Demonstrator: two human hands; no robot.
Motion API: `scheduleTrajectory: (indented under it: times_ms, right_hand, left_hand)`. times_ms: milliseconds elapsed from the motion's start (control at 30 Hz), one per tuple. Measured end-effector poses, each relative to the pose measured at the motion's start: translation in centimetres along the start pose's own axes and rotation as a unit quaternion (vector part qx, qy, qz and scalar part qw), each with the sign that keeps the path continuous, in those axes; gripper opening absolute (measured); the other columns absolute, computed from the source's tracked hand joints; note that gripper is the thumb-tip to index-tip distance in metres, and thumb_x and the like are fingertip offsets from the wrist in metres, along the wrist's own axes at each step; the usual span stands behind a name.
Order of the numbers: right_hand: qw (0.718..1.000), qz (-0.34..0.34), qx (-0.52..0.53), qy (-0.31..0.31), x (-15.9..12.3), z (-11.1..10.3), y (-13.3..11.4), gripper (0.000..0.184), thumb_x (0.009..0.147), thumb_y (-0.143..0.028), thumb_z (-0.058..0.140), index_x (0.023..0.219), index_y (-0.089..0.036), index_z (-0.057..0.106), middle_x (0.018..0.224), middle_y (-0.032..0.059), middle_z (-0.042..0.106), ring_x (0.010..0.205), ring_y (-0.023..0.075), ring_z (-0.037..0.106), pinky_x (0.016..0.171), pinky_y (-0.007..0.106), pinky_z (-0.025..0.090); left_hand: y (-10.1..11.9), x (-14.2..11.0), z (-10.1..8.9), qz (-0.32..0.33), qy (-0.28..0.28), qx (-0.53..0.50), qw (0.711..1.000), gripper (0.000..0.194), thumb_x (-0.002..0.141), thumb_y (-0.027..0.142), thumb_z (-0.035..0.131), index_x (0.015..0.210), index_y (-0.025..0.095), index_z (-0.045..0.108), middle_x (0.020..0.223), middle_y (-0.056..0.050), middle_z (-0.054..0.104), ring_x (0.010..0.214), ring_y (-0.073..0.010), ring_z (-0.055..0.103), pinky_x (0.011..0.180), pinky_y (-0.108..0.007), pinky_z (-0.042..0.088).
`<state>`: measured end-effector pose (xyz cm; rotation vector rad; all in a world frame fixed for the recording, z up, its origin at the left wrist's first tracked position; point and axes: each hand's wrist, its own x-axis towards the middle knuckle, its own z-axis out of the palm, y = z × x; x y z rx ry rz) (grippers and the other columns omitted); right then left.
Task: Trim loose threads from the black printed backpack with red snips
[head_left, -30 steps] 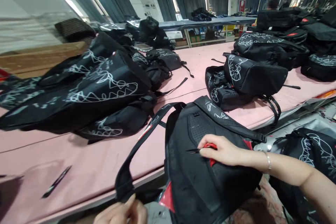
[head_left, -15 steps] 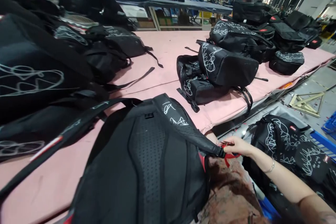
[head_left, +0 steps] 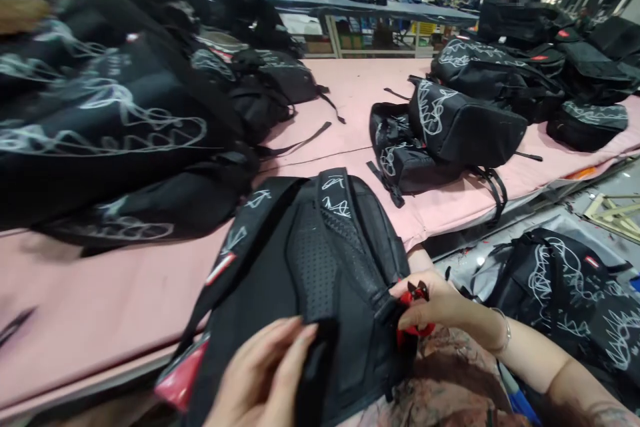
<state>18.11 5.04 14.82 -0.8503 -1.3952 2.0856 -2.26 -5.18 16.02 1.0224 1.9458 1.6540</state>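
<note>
A black backpack (head_left: 273, 267) lies back panel up at the table's front edge, its padded shoulder strap (head_left: 345, 233) marked with white scribbles. At that strap's lower end is my right hand (head_left: 440, 310), closed round small red-handled snips (head_left: 413, 330) whose dark tips point up. Its thumb and finger also touch the strap end. My left hand (head_left: 265, 370) is over the lower back panel, fingers pressed together at a blurred black strap (head_left: 323, 353). A shiny red patch (head_left: 183, 373) shows at the backpack's left lower side.
Black backpacks with white scribbles (head_left: 150, 127) are piled at the left of the pink table (head_left: 345, 87). More bags (head_left: 465, 120) lie at the right. Below the table's right edge, another scribbled backpack (head_left: 565, 287) sits near a pale frame (head_left: 610, 217) on the floor.
My left hand has come into view over the backpack. The right hand has shifted slightly left and down with the snips. The backpack is drawn closer, its left strap now lying along its side.
</note>
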Motion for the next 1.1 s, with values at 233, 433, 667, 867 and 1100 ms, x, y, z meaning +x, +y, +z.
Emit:
scheduleTrajectory:
  times_ms: [233, 433, 667, 867, 1100]
  right_hand:
    - [0.991, -0.061, -0.115, 0.016, 1.3, 3.5, 0.9, 0.034, 0.060, -0.043, 0.076, 0.079, -0.015, 0.069, 0.058, -0.0040, 0.049, 0.051, 0.0075, 0.039, 0.047, 0.019, 0.033]
    - [0.980, -0.103, -0.167, 0.031, 1.0, 3.7, 1.2, 0.033, 0.063, -0.041, 0.074, 0.083, -0.015, 0.069, 0.070, 0.0000, 0.059, 0.062, 0.0110, 0.047, 0.057, 0.022, 0.040]
    - [0.977, -0.102, -0.189, -0.008, -0.5, 3.3, -1.1, 0.035, 0.077, -0.039, 0.065, 0.104, -0.017, 0.059, 0.090, 0.0020, 0.059, 0.074, 0.0123, 0.054, 0.065, 0.022, 0.044]
    - [0.841, -0.295, -0.450, 0.053, -0.8, 0.7, -3.7, 0.019, 0.092, -0.029, 0.044, 0.094, -0.015, 0.058, 0.080, 0.0037, 0.058, 0.073, 0.0134, 0.052, 0.067, 0.026, 0.041]
    - [0.652, -0.375, -0.659, 0.012, -0.4, 0.2, -6.0, 0.024, 0.092, -0.036, 0.044, 0.094, -0.017, 0.058, 0.085, 0.0040, 0.061, 0.077, 0.0152, 0.056, 0.062, 0.026, 0.041]
  left_hand:
    - [1.0, 0.5, 2.1, 0.093, -0.156, 0.013, 0.983, 0.021, 0.074, 0.029, 0.064, 0.095, 0.030, 0.068, 0.121, -0.002, 0.051, 0.089, -0.0148, 0.061, 0.082, -0.025, 0.052]
    - [0.9, 0.1, 2.5, 0.145, -0.138, 0.055, 0.978, 0.010, 0.077, 0.028, 0.060, 0.078, 0.026, 0.070, 0.104, -0.004, 0.062, 0.092, -0.0169, 0.059, 0.081, -0.027, 0.049]
    - [0.8, -0.3, 3.2, 0.087, -0.072, 0.026, 0.993, 0.013, 0.077, 0.027, 0.057, 0.067, 0.020, 0.063, 0.086, -0.003, 0.063, 0.082, -0.0161, 0.059, 0.077, -0.027, 0.049]
    - [0.3, -0.6, 3.5, 0.023, -0.051, -0.019, 0.998, 0.013, 0.076, 0.030, 0.059, 0.067, 0.019, 0.060, 0.090, -0.004, 0.062, 0.086, -0.0159, 0.058, 0.077, -0.025, 0.047]
    - [0.8, -1.1, 3.8, 0.067, -0.076, 0.008, 0.995, 0.016, 0.077, 0.035, 0.059, 0.071, 0.020, 0.061, 0.093, -0.003, 0.063, 0.085, -0.0160, 0.058, 0.084, -0.029, 0.046]
